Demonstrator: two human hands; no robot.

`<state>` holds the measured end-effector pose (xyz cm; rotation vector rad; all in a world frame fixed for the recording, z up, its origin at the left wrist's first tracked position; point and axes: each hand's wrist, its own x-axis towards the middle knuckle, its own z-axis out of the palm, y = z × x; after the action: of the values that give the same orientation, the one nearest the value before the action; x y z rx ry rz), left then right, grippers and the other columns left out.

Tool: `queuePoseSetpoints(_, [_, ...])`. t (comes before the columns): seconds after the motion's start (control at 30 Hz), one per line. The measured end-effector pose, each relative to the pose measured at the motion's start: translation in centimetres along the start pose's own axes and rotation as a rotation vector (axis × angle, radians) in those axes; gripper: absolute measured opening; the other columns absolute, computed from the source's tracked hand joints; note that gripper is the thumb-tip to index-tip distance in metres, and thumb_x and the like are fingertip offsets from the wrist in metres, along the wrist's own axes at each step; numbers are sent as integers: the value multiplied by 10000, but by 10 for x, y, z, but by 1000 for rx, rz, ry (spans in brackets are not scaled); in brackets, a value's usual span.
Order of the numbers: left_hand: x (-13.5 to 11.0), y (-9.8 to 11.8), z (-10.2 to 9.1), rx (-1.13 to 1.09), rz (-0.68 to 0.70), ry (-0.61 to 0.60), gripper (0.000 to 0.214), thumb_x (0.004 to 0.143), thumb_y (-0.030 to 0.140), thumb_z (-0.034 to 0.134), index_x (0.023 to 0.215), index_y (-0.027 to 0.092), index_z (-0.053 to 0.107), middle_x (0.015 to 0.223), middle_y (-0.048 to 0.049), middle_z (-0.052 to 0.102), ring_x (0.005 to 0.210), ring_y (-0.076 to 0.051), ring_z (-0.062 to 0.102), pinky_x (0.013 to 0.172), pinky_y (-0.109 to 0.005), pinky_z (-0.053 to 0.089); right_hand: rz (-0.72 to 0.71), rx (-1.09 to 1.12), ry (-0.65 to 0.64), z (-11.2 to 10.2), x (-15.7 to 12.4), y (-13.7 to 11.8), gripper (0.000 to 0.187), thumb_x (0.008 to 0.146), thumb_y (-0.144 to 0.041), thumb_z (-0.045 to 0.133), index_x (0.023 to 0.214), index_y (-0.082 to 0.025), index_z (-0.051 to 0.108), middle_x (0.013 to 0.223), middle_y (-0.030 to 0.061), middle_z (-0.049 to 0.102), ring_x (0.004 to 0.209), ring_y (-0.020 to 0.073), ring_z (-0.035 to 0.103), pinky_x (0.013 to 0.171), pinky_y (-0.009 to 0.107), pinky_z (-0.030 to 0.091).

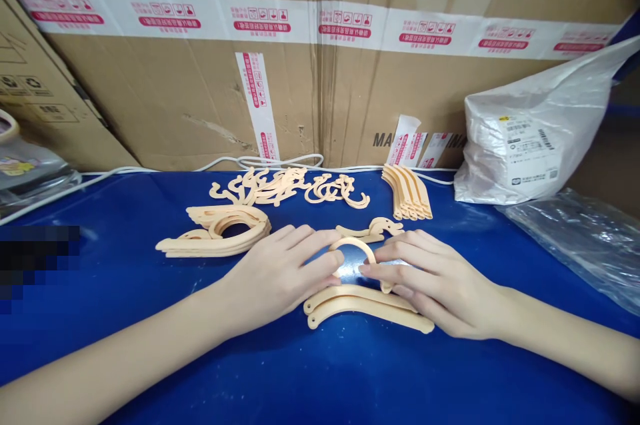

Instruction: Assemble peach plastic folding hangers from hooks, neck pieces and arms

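Note:
A beige curved plastic hook (359,245) is held up between my two hands, its round arch showing in the gap. My left hand (295,265) pinches its left side with thumb and fingers. On the other side, the fingers of my right hand (440,278) close on the hook's right part, and its lower end pokes out beneath them. Just under the hands lie two long bent beige arms (370,313), side by side, with small holes at their left ends. Behind the fingers is another beige piece (386,225) with a curved, holed end, partly hidden.
Left of my hands sits a stack of beige hanger-shaped pieces (215,248). Farther back are a pile of loose hooks (280,185) and a bundle of bent arms (407,192). A white plastic bag (530,138) stands right, before large cardboard (200,92). A white cable (280,160) runs along the back.

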<state>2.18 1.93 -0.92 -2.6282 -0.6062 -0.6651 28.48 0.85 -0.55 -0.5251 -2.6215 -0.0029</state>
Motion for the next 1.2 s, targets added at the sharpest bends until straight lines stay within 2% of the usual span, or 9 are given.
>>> queuePoseSetpoints(0.13, [0,0,0,-52,46,5,206,984,265,429,1127,149,523,1212,-99,617,912,-190,575,741,-314,447,34,115,-21,-1,0,-2,371,911,-132,386,1238,-151,561,1085,107,615,961,206,524,809,371,437])
queuePoseSetpoints(0.3, [1,0,0,-101,58,-41,221,994,215,395,1179,141,490,1342,-116,542,1034,-194,559,828,-323,457,266,404,37,-1,4,-11,254,930,-146,473,1103,-213,646,944,38,638,875,130,566,768,273,468])
queuePoseSetpoints(0.43, [1,1,1,-74,66,-47,199,981,211,419,1134,136,522,1274,-124,587,1006,-209,577,806,-336,464,394,551,31,1,6,-13,178,915,-255,551,1023,-223,688,916,35,672,854,138,612,763,273,495])
queuePoseSetpoints(0.67, [2,2,0,-47,19,-17,191,963,184,451,1122,175,557,1168,-84,635,958,-201,583,775,-316,458,495,576,77,3,4,-7,163,897,-277,568,957,-214,706,883,41,688,804,148,627,727,282,509])
queuePoseSetpoints(0.77, [1,1,-2,-88,-21,-14,250,961,211,469,1207,199,507,1176,-74,628,956,-194,589,782,-315,463,576,641,112,4,2,-3,174,899,-271,557,986,-226,701,883,25,687,787,142,636,724,282,515])
queuePoseSetpoints(0.9, [-1,0,-4,-203,-29,34,342,969,274,452,1276,134,400,1148,-108,630,986,-193,594,787,-315,481,651,730,167,7,1,-1,172,888,-276,570,999,-235,695,943,22,681,809,140,640,712,275,533])
queuePoseSetpoints(1.0, [-1,2,-8,-177,44,58,287,968,301,435,1188,120,465,1065,-109,649,901,-203,608,715,-317,479,684,753,193,7,2,-2,161,870,-285,596,987,-228,692,907,18,679,759,132,635,676,267,540])
queuePoseSetpoints(1.1, [2,10,-13,-133,79,-58,232,962,330,431,979,137,560,903,-77,651,760,-196,589,638,-315,452,682,728,222,5,3,0,137,854,-289,620,954,-230,695,883,9,682,725,121,631,667,256,534])
queuePoseSetpoints(1.2, [6,22,-18,-155,40,-173,280,943,384,449,828,156,563,798,-51,604,685,-182,533,590,-308,422,692,707,278,1,4,5,133,834,-301,651,937,-230,695,868,4,682,725,120,627,676,250,524])
